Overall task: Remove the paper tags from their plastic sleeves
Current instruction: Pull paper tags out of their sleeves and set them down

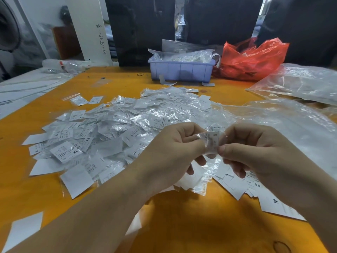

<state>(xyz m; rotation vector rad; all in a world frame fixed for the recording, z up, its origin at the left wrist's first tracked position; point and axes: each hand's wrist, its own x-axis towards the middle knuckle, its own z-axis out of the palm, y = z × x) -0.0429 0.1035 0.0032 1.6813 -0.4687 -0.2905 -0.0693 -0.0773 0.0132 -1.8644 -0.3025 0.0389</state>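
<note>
Clear, crinkly film wraps the sleeved tag (211, 141), held just in front of the heap of sleeved tags (116, 128). The left hand (175, 148) pinches the sleeve's edge and the right hand (249, 148) pinches the opposite edge, 2 tight fingertip grips. It looks light, limp and slippery; the stiffer paper edge probably offers the surest hold.

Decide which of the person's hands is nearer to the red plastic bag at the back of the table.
Right. The right hand lies below the red plastic bag, almost in line with it; the left hand sits further left, under the purple bin.
</note>
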